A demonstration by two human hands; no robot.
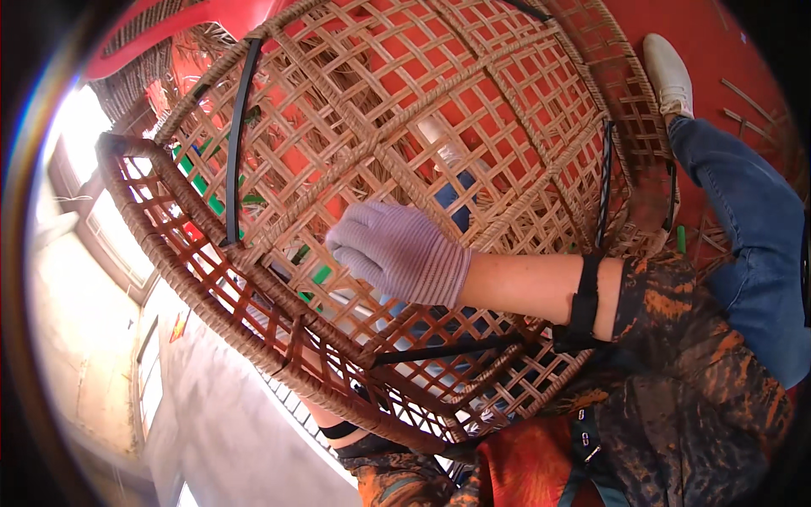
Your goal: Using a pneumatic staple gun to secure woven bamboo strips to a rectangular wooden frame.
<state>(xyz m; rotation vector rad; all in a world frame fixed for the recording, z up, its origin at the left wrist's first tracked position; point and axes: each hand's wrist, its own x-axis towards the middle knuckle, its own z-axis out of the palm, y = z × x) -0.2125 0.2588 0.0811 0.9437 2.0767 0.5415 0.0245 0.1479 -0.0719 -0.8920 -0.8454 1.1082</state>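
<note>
Well inside the wrapped edges of the curved brown cane lattice above the red floor, the lilac-striped knit-gloved right hand curled its grip narrow, any contents, like the obscured left hand's state, untellable.

Wicker lattice seemingly bars passage beneath right hand.

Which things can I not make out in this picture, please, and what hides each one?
In the head view:
Left hand: not distinguishable behind the brown woven wicker rim, so its hold is unclear.
Right hand in a greyish-lilac knitted glove: its own curled shape hides whether it grips anything.
Glossy red curved object: cut off by the top edge.
Small green pieces: partly covered by the light-brown open-weave lattice, too small to identify.
</note>
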